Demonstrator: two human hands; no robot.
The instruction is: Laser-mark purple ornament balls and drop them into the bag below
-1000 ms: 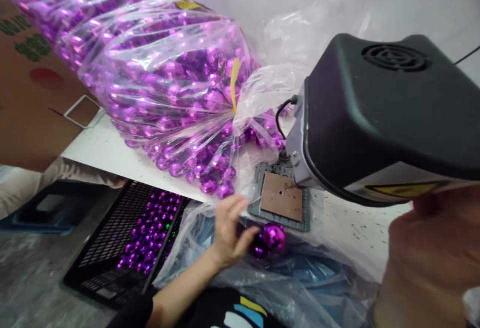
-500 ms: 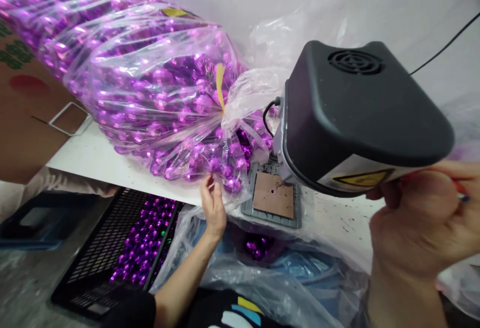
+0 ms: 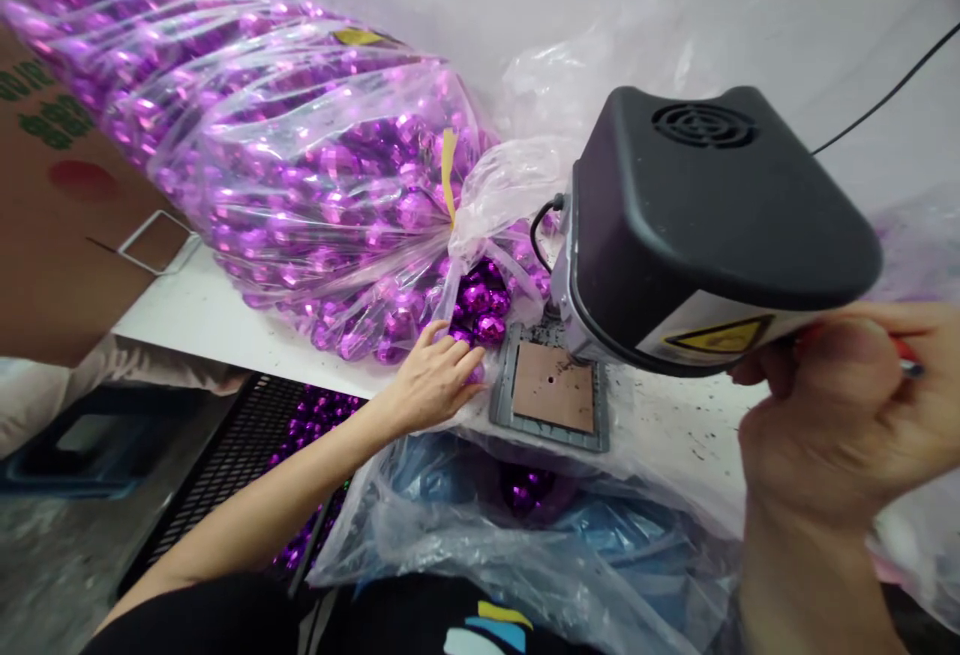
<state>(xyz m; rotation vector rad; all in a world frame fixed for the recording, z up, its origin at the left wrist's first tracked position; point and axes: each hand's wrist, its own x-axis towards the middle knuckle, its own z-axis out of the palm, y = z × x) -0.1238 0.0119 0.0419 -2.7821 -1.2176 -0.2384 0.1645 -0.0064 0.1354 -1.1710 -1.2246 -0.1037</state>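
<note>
My left hand (image 3: 437, 382) lies palm down with its fingers spread, at the mouth of a large clear plastic bag (image 3: 315, 165) full of shiny purple faceted balls. Several bare purple balls (image 3: 481, 303) show just beyond its fingers, where the plastic is drawn back. At the right, my right hand (image 3: 832, 415) is closed round the red lever handle (image 3: 904, 355) of a black bench machine (image 3: 720, 225) with a vent and a yellow warning label. Under the machine's head, a brown square board (image 3: 553, 387) with a small hole rests on a grey base plate (image 3: 600, 432).
Below the table edge hangs an open clear bag (image 3: 420, 535) with purple balls (image 3: 527, 487) inside. A black crate (image 3: 202, 475) of purple balls stands on the lower left. Behind it are a cardboard box (image 3: 60, 235) and another person's sleeve (image 3: 150, 375). Dark shavings litter the white table (image 3: 690, 435).
My left hand has moved up and right, turned palm down and spread over the bag's mouth. More bare balls show there. My right hand stays on the handle.
</note>
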